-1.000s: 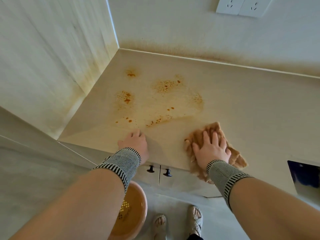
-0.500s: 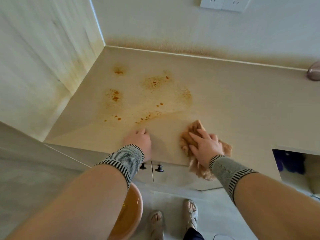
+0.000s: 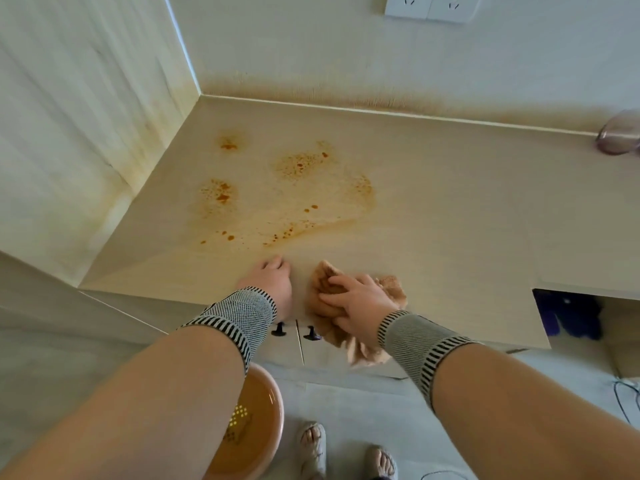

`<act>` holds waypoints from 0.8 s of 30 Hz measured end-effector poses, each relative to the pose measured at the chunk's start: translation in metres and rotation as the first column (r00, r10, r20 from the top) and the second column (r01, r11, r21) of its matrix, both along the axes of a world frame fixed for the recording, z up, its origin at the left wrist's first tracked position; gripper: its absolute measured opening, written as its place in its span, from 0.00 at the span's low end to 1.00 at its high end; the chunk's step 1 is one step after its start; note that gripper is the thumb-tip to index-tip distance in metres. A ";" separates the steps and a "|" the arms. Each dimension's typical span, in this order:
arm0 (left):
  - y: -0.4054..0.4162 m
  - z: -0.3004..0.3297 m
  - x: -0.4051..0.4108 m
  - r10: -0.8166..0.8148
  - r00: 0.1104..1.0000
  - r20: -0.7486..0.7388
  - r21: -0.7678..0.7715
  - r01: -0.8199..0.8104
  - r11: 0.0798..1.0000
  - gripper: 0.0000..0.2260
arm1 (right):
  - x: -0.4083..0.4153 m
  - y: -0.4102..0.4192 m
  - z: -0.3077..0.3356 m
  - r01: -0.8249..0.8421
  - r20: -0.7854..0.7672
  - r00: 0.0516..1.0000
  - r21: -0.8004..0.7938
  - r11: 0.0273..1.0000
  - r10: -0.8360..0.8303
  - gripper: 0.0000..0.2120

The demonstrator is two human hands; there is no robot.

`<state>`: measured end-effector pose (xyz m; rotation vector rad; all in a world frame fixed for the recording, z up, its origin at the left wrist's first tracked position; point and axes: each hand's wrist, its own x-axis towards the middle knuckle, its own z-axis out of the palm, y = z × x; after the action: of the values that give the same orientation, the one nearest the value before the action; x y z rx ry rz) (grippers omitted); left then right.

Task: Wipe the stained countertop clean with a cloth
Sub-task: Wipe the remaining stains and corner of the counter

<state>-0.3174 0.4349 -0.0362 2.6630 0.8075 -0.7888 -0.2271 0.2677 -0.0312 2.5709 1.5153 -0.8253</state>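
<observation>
A beige countertop fills the corner, marked with orange-brown stains in several patches toward the back left. My right hand presses a crumpled tan cloth onto the counter's front edge, and part of the cloth hangs over the edge. My left hand rests on the counter just left of the cloth, fingers curled, holding nothing. Both wrists wear striped grey bands. The stains lie beyond both hands.
Walls close the counter at the left and back, with brownish marks along the base. A pinkish object sits at the far right. Cabinet knobs are below the edge. An orange basin stands on the floor. A dark opening is at right.
My right hand has dragged the cloth leftward along the front edge, bunching it up close to my left hand. The left hand has stayed about where it was.
</observation>
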 end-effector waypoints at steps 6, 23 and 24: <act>-0.038 0.005 0.014 -0.024 0.996 0.081 0.027 0.022 0.999 0.28 | 0.033 -0.070 0.005 0.081 0.030 0.996 -0.052 0.995 -0.079 0.28; -0.185 -0.001 0.093 -0.085 0.996 0.020 -0.083 0.086 0.993 0.31 | 0.077 -0.183 0.004 0.349 0.015 0.937 -0.021 0.937 -0.348 0.25; -0.189 -0.002 0.095 -0.070 0.998 0.006 -0.089 0.070 0.994 0.31 | 0.081 -0.193 0.003 0.384 0.033 0.923 -0.021 0.923 -0.383 0.25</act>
<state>-0.2221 0.2461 -0.0385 2.6252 0.6652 -0.8182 -0.1465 0.0746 -0.0279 2.8902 0.9929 -0.8241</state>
